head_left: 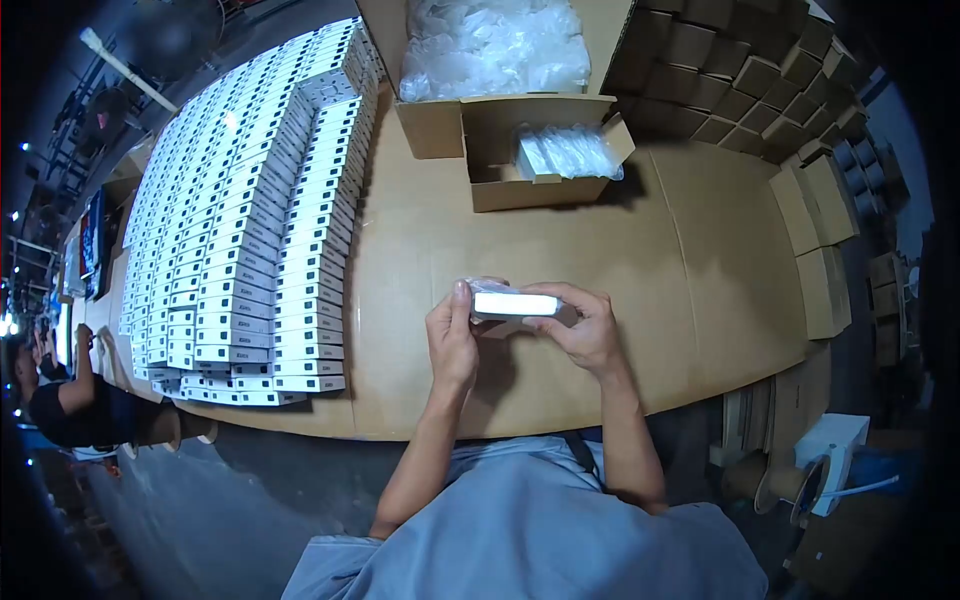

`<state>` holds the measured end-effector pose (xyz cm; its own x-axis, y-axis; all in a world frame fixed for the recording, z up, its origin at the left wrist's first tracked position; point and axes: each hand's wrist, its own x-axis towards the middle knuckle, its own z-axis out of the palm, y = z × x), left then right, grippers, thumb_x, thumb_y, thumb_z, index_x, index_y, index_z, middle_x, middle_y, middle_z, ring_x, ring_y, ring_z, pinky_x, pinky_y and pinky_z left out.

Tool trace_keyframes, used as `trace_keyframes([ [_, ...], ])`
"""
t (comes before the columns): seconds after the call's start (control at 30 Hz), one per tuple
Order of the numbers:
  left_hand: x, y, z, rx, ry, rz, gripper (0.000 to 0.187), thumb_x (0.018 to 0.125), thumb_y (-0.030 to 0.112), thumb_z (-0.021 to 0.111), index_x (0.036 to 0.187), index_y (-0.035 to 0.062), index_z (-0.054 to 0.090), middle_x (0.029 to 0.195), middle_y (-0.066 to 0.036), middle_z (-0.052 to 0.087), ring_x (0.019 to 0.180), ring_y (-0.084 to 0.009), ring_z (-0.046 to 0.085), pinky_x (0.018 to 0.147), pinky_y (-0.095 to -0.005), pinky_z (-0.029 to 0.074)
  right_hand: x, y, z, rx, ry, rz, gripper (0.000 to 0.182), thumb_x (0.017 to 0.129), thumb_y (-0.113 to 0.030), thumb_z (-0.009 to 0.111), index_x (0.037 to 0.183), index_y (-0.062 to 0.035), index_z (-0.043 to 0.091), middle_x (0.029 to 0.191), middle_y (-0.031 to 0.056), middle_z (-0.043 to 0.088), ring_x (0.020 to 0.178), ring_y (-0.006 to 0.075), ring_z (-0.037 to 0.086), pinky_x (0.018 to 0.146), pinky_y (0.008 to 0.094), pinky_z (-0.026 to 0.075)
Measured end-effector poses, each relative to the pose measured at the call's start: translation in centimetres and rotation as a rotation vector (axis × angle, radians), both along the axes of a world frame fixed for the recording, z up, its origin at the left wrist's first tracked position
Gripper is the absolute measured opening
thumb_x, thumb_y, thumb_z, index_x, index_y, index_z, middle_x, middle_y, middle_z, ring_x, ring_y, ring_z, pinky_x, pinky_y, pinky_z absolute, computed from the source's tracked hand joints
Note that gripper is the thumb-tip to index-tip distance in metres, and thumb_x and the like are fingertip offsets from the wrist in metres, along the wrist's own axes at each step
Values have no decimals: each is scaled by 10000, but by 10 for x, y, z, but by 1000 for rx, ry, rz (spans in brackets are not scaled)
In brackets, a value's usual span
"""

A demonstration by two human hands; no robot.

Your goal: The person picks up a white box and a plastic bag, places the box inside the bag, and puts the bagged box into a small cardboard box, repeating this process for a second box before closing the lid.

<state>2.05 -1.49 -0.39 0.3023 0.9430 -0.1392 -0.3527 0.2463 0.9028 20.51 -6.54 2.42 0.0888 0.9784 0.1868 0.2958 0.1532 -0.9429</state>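
Between my two hands, above the table, is a small white box point(515, 304) with clear plastic wrap showing at its upper left. My left hand point(455, 335) grips its left end, thumb along the side. On the right end, my right hand point(585, 325) pinches the box between thumb and fingers. Beyond my hands stands an open cardboard carton point(530, 195) with several plastic-wrapped white boxes point(570, 152) lined up in its right part. Behind it, a larger carton point(430, 140) holds a heap of clear plastic bags point(495, 50).
Long stacked rows of small white boxes point(240, 220) cover the left of the brown table point(420, 300). Many cardboard cartons point(740, 70) are piled at the back right, with open cartons point(820, 250) along the right edge. At far left, another person point(75, 400) sits.
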Motion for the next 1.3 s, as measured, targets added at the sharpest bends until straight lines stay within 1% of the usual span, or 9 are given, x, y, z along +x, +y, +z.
trace_keyframes([
  [0.2,-4,-1,23,127,-166,-10,520,1074,257,531,1512,12,398,1392,-220,546,1127,-273,682,893,-368,632,4,-1,-4,-85,165,25,333,802,-6,809,1129,-26,750,1115,131,761,1045,255,728,932,360,556],
  [0.33,-20,6,11,461,295,-269,495,951,-13,660,1422,6,512,1403,-174,541,1147,-255,655,910,-369,631,6,1,-13,10,101,77,346,796,-16,812,1136,-34,749,1151,136,749,1147,285,686,998,405,527],
  [0.47,-23,5,2,326,204,-277,290,939,-41,675,1225,-13,645,1223,-117,656,1103,-173,652,878,-290,566,0,-2,1,61,-113,37,370,773,-18,822,1134,-35,744,1183,130,737,1201,312,647,1043,437,496],
  [0.6,-33,9,11,289,356,-341,260,955,17,686,1210,-18,647,1064,-98,707,981,-146,680,836,-289,572,4,-1,14,156,-292,89,380,772,-13,815,1138,-38,718,1101,130,724,1021,322,690,908,409,540],
  [0.73,-36,22,15,336,350,-221,468,950,58,708,1379,4,529,1254,-120,668,1084,-173,655,864,-318,583,6,21,29,169,-344,171,271,789,23,787,1041,-13,694,954,132,690,838,287,702,734,354,564],
  [0.8,-43,40,23,425,368,-81,686,960,33,666,1543,36,305,1440,-133,511,1300,-236,526,1026,-403,515,4,43,21,196,-196,-56,223,842,32,751,1039,8,651,917,138,654,780,279,698,686,344,590],
  [0.97,-69,115,65,584,397,223,480,980,105,666,1413,2,487,1355,-114,574,1225,-214,566,1002,-361,502,2,121,19,394,-152,-435,189,903,-6,723,1046,21,602,947,158,641,745,290,696,612,337,624],
  [1.07,-74,153,109,708,441,333,367,977,175,689,1288,1,603,1238,-98,653,1089,-215,637,887,-349,546,9,148,5,490,-460,-476,186,899,3,722,1039,21,600,955,161,647,750,306,704,605,362,625],
  [1.3,-89,256,127,850,989,412,342,959,256,696,1200,14,683,1181,-186,713,1017,-302,706,868,-398,558,4,155,-3,382,-536,-573,178,863,-22,772,990,14,653,915,169,677,718,318,714,597,380,602],
])
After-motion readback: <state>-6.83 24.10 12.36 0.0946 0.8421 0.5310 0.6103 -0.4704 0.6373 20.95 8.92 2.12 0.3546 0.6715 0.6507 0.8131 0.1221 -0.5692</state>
